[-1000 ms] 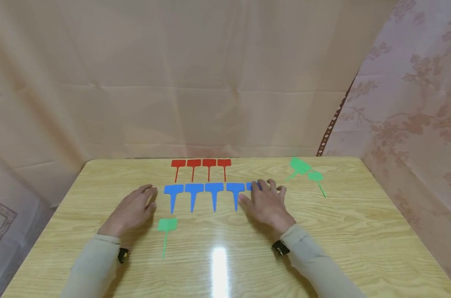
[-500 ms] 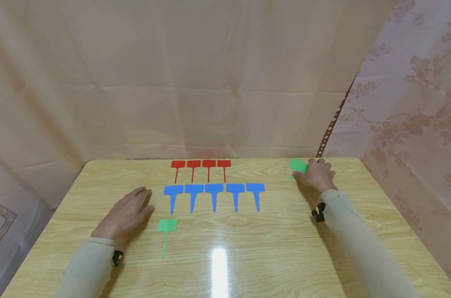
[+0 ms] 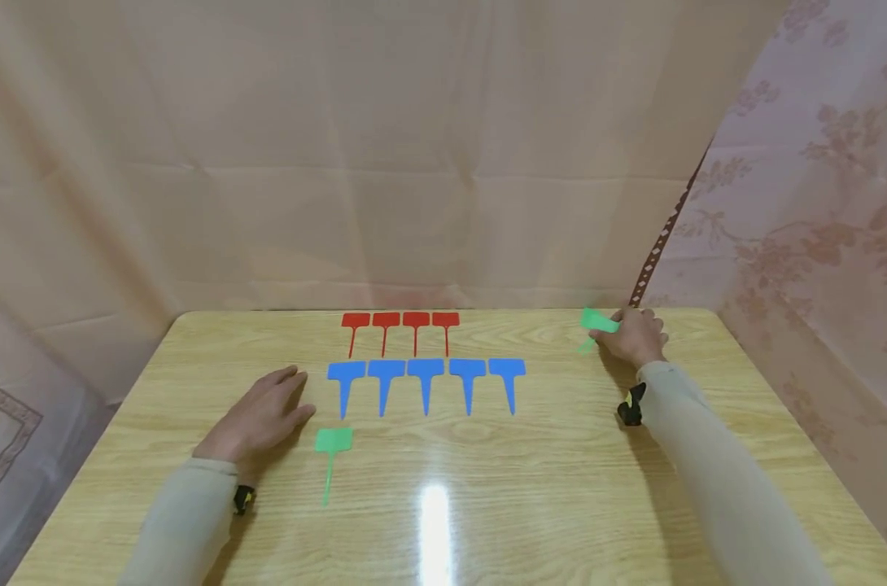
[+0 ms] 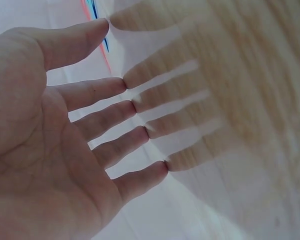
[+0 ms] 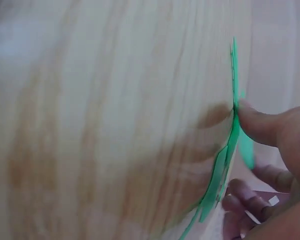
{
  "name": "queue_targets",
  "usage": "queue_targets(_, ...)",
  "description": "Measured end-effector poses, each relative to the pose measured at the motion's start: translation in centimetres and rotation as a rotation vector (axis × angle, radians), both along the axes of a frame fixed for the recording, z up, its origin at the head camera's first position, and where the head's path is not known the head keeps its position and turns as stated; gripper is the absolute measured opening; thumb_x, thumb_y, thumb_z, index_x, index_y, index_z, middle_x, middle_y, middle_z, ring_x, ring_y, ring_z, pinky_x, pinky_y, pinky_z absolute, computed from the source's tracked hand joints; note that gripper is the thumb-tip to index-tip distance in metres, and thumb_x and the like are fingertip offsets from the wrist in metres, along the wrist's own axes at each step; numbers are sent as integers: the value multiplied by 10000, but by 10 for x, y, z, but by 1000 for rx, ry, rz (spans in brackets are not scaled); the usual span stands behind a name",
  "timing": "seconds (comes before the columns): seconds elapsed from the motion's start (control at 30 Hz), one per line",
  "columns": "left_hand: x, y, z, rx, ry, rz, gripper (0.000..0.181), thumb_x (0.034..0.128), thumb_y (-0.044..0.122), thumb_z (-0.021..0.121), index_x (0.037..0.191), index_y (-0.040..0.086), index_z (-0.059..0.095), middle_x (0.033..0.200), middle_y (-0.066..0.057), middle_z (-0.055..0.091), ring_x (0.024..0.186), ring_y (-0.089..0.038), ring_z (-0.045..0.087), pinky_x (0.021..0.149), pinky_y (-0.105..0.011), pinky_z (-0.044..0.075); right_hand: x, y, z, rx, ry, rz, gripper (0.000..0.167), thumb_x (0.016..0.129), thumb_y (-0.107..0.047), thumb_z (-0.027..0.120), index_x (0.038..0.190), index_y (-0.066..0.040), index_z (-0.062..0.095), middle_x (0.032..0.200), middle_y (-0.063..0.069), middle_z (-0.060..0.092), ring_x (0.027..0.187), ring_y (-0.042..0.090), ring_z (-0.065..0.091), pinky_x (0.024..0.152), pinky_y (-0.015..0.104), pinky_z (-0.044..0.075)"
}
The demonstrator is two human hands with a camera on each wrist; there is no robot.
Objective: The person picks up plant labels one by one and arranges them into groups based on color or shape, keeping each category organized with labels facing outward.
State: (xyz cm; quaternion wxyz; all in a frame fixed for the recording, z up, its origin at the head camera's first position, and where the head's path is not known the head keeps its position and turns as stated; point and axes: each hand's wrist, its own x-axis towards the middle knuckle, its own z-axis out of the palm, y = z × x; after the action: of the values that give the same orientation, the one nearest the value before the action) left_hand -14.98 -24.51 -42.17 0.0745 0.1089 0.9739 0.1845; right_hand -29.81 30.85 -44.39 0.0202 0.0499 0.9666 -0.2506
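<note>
At the table's far right, my right hand pinches a green plant label between thumb and index finger, its plate tilted up from the table. More green labels lie under it; the fingers hide how many. My left hand rests its fingertips on the table at the left, fingers spread, holding nothing. Right of it is a row of several blue T-shaped labels, stems toward me. Nearer to me, a single green label lies flat with its thin stem also toward me.
Behind the blue row, several red labels lie in a row near the back edge. The wood-grain table meets a beige curtain behind it, and a floral cloth hangs at the right.
My right hand has gone from the right-end blue label, now uncovered, to the green labels at the far right and tilted one up. My left hand has shifted only slightly.
</note>
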Motion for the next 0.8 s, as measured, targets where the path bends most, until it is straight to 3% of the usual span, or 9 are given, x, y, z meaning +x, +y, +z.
queue_targets(0.1, 0, 1, 1, -2, -5, -6, 616, 1026, 254, 606, 1457, -144, 416, 1532, -369, 332, 1404, -555, 300, 1133, -660, 275, 2, 2, -2, -103, 74, -32, 475, 957, -272, 718, 1220, 100, 583, 1232, 369, 499, 1138, 550, 428, 907, 643, 375)
queue_targets(0.23, -1, 0, 2, -11, -17, -13, 614, 1029, 256, 603, 1455, -145, 417, 1532, -374, 326, 1394, -565, 309, 1126, -663, 281, 6, 3, 1, -221, 137, -38, 426, 965, -186, 716, 1258, 96, 588, 1066, 273, 602, 922, 388, 562, 700, 420, 515)
queue_targets(0.33, -3, -1, 2, -13, -21, -26, 605, 1024, 246, 610, 1446, -147, 427, 1525, -379, 332, 1379, -576, 323, 1117, -668, 291, 14, 3, 7, -296, 152, -4, 395, 980, -123, 691, 1288, 99, 581, 1052, 280, 653, 815, 307, 669, 603, 310, 565)
queue_targets(0.63, -5, -2, 1, -28, -15, -35, 586, 1009, 216, 627, 1428, -153, 449, 1502, -392, 357, 1345, -583, 364, 1088, -673, 324, 50, -13, 31, -476, 154, 206, 369, 984, 16, 634, 1345, 77, 591, 1048, 296, 612, 738, 153, 738, 716, 356, 622)
queue_targets(0.8, -6, -2, 3, -33, -24, -26, 589, 1010, 223, 628, 1432, -145, 449, 1502, -393, 355, 1342, -585, 364, 1087, -672, 326, 72, -45, 38, -606, 79, 301, 367, 976, 41, 628, 1339, 85, 594, 1110, 302, 567, 754, 175, 743, 744, 421, 618)
